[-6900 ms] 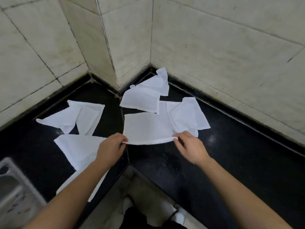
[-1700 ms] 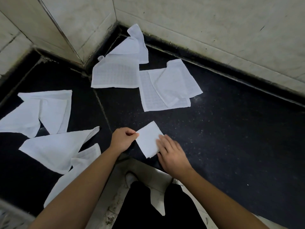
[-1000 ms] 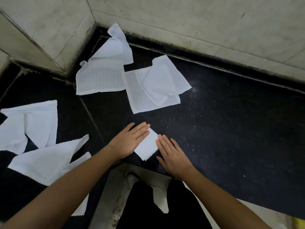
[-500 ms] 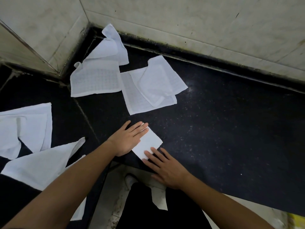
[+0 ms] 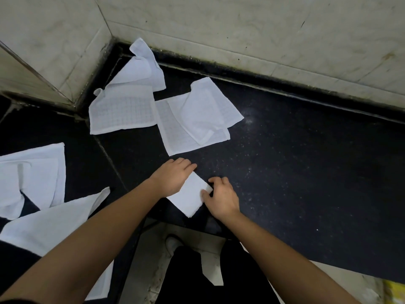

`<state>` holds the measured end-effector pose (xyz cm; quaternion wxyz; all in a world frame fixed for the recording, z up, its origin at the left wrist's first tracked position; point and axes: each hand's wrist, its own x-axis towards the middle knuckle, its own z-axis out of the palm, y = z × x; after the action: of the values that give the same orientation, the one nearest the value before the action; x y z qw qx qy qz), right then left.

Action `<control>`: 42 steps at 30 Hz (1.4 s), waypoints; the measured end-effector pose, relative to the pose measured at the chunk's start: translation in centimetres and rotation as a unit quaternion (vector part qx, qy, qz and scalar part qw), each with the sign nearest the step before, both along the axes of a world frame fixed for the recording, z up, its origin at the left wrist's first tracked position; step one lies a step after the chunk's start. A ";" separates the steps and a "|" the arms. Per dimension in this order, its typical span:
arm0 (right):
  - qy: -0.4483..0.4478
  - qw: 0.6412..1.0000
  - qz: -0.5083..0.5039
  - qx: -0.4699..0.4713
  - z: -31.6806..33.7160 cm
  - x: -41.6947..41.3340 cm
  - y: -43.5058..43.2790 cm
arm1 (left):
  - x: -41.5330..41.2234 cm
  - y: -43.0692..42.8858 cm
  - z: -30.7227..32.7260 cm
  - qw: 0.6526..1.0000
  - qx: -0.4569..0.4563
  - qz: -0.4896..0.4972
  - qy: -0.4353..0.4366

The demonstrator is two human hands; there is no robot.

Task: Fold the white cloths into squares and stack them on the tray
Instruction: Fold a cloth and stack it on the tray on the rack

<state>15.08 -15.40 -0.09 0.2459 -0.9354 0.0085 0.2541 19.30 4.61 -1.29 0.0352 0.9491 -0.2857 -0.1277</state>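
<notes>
A: Where is the cloth being worked on?

B: A small folded white cloth square [image 5: 188,198] lies on the black speckled stone table [image 5: 306,172], close to its near edge. One corner points toward the person.

A: And the hands?

B: The left hand [image 5: 173,178] rests palm down on the square's upper left edge. Its fingers [image 5: 186,166] are straight and close together, with the tips near the far corner. The right hand [image 5: 222,199] is at the right corner. Its thumb lies on top of the cloth and its fingers [image 5: 220,182] curl down round the corner, so it pinches the cloth there.

A: Is the square lifted?

B: I cannot tell; most of it looks flat on the table.

A: What else is on the table?

B: More white cloths, all unfolded. A rumpled checked-weave white cloth [image 5: 122,110] sits in the far corner, its far end riding up against the pale marble-tiled wall [image 5: 241,29]. Just beside it on the right, touching it, lies a white cloth with one flap turned over [image 5: 197,119]. Well to the left is a white cloth folded loosely on itself [image 5: 37,172]. Nearer the person is a long white cloth with a pointed end [image 5: 54,222], partly hidden under the left forearm.

A: And below the table?

B: A white shoe [image 5: 173,243] stands on the pale floor [image 5: 197,240], with black trousers [image 5: 208,281] above it.
</notes>
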 end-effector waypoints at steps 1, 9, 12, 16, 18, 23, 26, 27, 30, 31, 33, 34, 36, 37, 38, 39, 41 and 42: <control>0.020 1.000 -0.012 -0.002 0.0 0.5 0.4 | 0.3 -0.2 0.1 1.000 0.030 -0.005 -0.002; 0.111 0.979 -0.050 0.164 2.1 3.2 -0.4 | -0.1 0.5 4.3 0.991 0.037 0.078 0.103; 0.105 0.965 -0.013 0.238 4.7 4.8 -0.9 | 0.0 2.2 7.9 0.961 -0.081 0.195 0.176; 0.096 0.950 0.032 0.295 10.5 7.1 -1.7 | -0.1 3.8 13.9 0.910 -0.234 0.283 0.190; 0.088 0.944 0.025 0.317 13.5 7.9 -2.0 | -0.4 4.0 16.6 0.865 -0.326 0.325 0.200; 0.105 0.886 -0.074 0.445 18.0 7.7 -2.1 | -1.3 2.4 20.0 0.693 -0.551 0.392 0.250; 0.095 0.866 -0.131 0.473 17.6 5.9 -2.4 | -1.8 0.2 19.4 0.637 -0.601 0.402 0.267; 0.088 0.867 -0.150 0.466 17.0 5.2 -2.6 | -2.1 -0.6 18.8 0.628 -0.605 0.405 0.275; 0.057 0.868 -0.209 0.448 15.0 2.5 -4.1 | -2.9 -3.2 17.1 0.617 -0.603 0.410 0.297; 0.044 0.864 -0.224 0.449 14.7 1.7 -4.8 | -3.0 -4.0 16.9 0.619 -0.602 0.407 0.299; 0.027 0.850 -0.238 0.469 14.9 0.4 -6.4 | -3.3 -5.6 17.2 0.628 -0.602 0.398 0.291; 0.020 0.846 -0.234 0.480 15.3 -0.2 -7.5 | -3.3 -6.6 17.5 0.632 -0.604 0.392 0.286; -0.003 0.845 -0.216 0.490 16.4 -1.1 -9.7 | -3.4 -8.4 18.5 0.645 -0.605 0.374 0.279; -0.017 0.847 -0.213 0.487 16.9 -1.5 -10.8 | -3.5 -9.3 19.1 0.656 -0.603 0.360 0.277; -0.036 0.846 -0.217 0.485 17.7 -2.1 -12.4 | -3.7 -10.7 20.0 0.671 -0.599 0.339 0.277; -0.055 0.844 -0.222 0.486 18.5 -2.8 -14.1 | -4.0 -12.3 20.9 0.685 -0.594 0.317 0.279; -0.088 0.839 -0.236 0.482 19.9 -4.1 -17.6 | -4.9 -15.6 22.6 0.704 -0.590 0.272 0.286; -0.106 0.837 -0.242 0.480 20.6 -4.7 -19.3 | -5.3 -17.2 23.3 0.711 -0.591 0.252 0.285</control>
<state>10.34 -34.71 20.46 0.7170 -0.6893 0.0859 0.0583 13.95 -12.60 22.04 0.7000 0.6895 -0.0292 -0.1837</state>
